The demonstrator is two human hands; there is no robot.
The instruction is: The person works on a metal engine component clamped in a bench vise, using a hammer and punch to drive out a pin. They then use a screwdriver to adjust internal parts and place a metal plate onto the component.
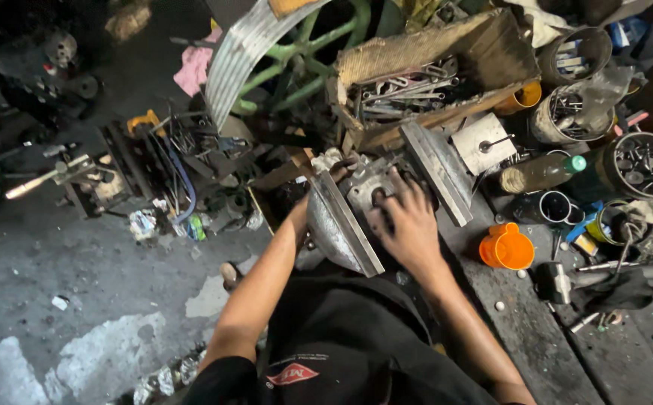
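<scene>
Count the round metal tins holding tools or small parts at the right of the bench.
3. One tin sits at the top right, a second just below it, a third at the far right edge. Clutter may hide more.

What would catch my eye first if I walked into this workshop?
Probably the two hands at the centre: the right hand lies spread on a grey metal part clamped in a big vise, while the left hand reaches behind it. To the right, a bright orange cup stands out on the dark bench.
</scene>
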